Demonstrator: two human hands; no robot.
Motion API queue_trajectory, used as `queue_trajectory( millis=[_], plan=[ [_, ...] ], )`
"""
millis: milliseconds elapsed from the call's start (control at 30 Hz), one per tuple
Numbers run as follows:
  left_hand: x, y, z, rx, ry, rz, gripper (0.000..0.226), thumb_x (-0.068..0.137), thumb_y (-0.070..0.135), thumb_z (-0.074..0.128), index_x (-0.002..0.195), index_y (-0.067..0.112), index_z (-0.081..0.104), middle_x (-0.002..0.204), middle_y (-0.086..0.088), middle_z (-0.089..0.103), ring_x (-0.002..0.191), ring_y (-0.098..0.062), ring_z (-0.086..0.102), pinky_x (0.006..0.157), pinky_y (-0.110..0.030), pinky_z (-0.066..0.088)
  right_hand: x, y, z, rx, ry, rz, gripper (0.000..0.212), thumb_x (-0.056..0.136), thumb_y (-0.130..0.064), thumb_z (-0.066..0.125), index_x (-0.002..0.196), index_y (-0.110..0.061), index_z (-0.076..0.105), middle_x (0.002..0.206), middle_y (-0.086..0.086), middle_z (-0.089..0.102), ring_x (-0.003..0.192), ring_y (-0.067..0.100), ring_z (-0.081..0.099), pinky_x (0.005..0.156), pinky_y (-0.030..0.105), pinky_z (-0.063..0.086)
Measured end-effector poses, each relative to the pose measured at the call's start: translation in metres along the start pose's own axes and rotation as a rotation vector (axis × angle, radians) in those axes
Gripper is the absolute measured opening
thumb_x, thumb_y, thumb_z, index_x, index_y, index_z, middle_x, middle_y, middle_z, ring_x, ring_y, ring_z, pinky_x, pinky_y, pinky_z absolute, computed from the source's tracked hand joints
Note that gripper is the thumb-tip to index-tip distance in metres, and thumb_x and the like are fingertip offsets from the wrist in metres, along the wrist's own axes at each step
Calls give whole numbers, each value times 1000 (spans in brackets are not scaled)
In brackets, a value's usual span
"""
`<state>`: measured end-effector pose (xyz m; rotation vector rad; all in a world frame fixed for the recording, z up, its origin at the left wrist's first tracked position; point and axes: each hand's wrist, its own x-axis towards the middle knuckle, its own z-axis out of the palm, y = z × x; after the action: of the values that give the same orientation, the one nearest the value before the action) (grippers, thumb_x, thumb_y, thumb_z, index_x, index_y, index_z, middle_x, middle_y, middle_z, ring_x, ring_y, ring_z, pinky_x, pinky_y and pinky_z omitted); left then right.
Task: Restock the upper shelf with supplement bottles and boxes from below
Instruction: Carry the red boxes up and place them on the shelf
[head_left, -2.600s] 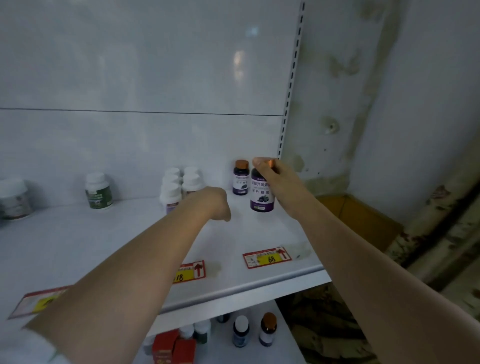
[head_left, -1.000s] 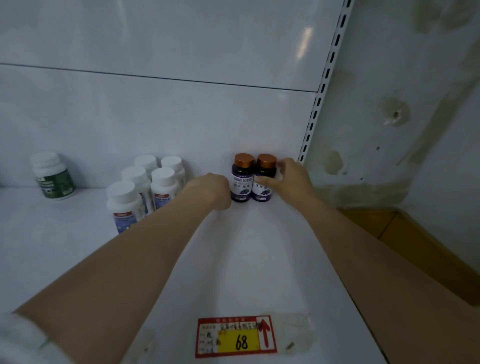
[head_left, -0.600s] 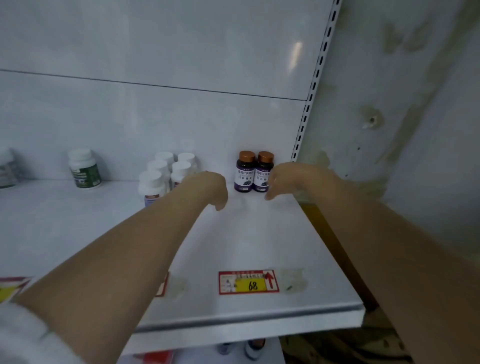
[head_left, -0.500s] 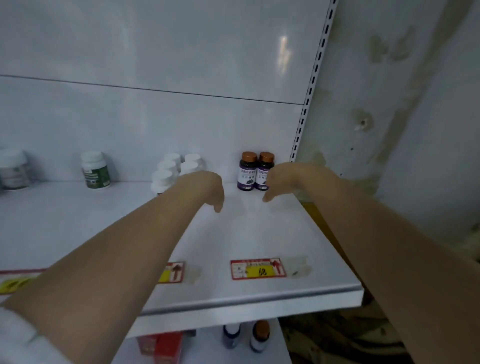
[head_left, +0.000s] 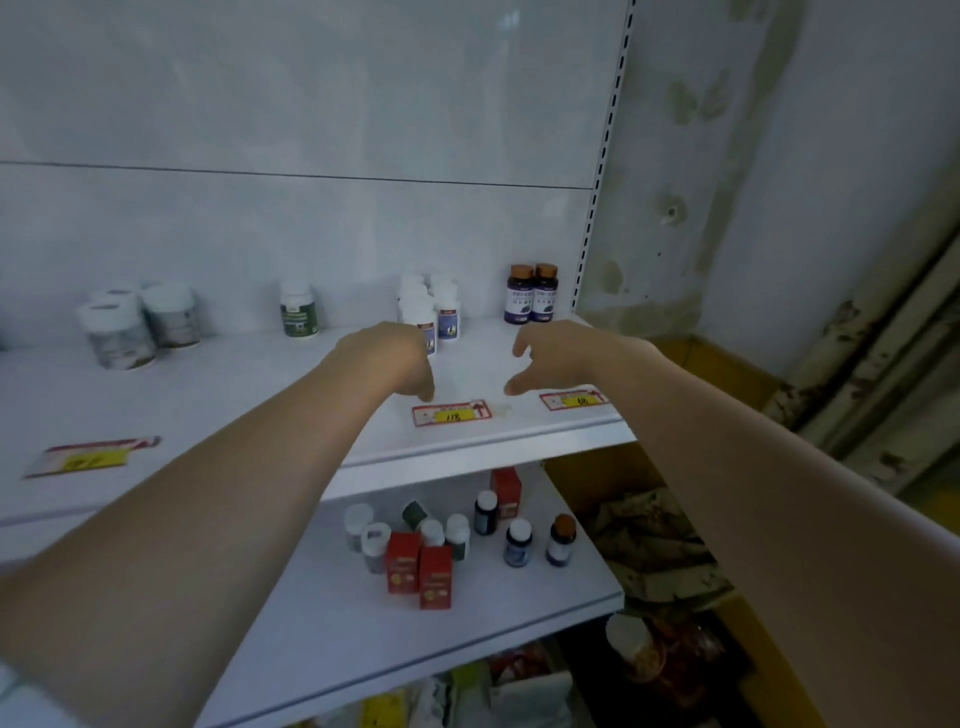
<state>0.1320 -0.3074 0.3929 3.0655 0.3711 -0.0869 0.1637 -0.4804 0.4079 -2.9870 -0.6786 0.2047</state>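
**Both hands empty over the upper shelf, and the next pick waits below**

This looks like a gap between placements. Sweeping the upper shelf (head_left: 208, 395) from the left, two white jars (head_left: 119, 327) sit far back. Then come a green-label bottle (head_left: 297, 312) and a cluster of white bottles (head_left: 434, 309). At the far right, two purple bottles (head_left: 532, 293) stand side by side against the back panel. That stock is already up.

The supply sits on the lower shelf (head_left: 498, 608). White-capped bottles (head_left: 374, 538) are on the left, red boxes (head_left: 418, 566) near the front, and dark bottles (head_left: 517, 543) to their right. So the next move calls for dropping the arms under the shelf lip, picking there, and lifting clear of the edge.

Now the hands. The left hand (head_left: 395, 358) hangs above the near part of the upper shelf with the wrist bent. Its fingers droop loosely curled toward a price tag (head_left: 451, 413), and it holds nothing. The right hand (head_left: 553, 358) is beside it with a gap between the two. Its thumb and fingers are spread wide in a C, and it is empty too. It hovers near the front edge, well short of the purple bottles. Both forearms stretch forward.
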Motion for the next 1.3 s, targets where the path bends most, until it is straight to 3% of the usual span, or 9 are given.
queue_trajectory(
  millis=[167,367,667,800,933,1033,1300],
  plan=[
    [-67,-18,8,-28,-3,-3,49,83,39,67,120,10,52,117,-9,57,106,-27,55,77,-32,42,-42,-29,22,9,-28,-19,66,88,-42,62,142,-14,37,145,8,41,131,26,40,105,37,35],
    [-141,-28,37,-59,23,-40,28,84,33,66,98,15,50,91,-3,48,86,-24,49,68,-29,37,-90,-46,69,35,-15,-74,62,89,-40,60,140,-15,36,140,10,44,124,28,45,99,39,42],
    [-199,-37,109,-63,-79,-81,22,87,33,62,91,17,48,90,-2,49,86,-23,49,66,-29,37,-134,-51,142,92,-6,-51,46,89,-35,58,128,-13,47,120,9,57,105,27,56,91,43,50],
    [-195,-48,142,-83,-107,-69,25,88,35,60,93,19,42,91,0,47,85,-22,47,66,-28,36,-128,-53,176,69,-55,-35,47,89,-36,58,128,-13,47,119,11,56,102,29,56,85,40,51],
    [-173,-64,174,-74,-143,-55,22,88,34,59,96,19,44,91,-1,48,84,-21,49,58,-27,33,-104,-53,207,54,-102,-9,56,89,-38,58,136,-12,41,132,13,51,116,32,52,92,43,49],
    [-146,-75,197,-64,-166,-29,23,89,29,59,104,15,49,91,-3,48,85,-22,49,61,-28,37,-79,-54,226,49,-148,20,61,90,-38,58,139,-10,37,136,15,48,121,33,50,95,45,48],
    [-63,-90,259,-78,-155,39,30,89,19,56,116,12,48,90,-5,46,82,-24,49,63,-30,38,-1,-49,288,78,-230,83,56,88,-26,57,139,-13,35,129,15,50,114,34,51,91,44,50]
  ],
)
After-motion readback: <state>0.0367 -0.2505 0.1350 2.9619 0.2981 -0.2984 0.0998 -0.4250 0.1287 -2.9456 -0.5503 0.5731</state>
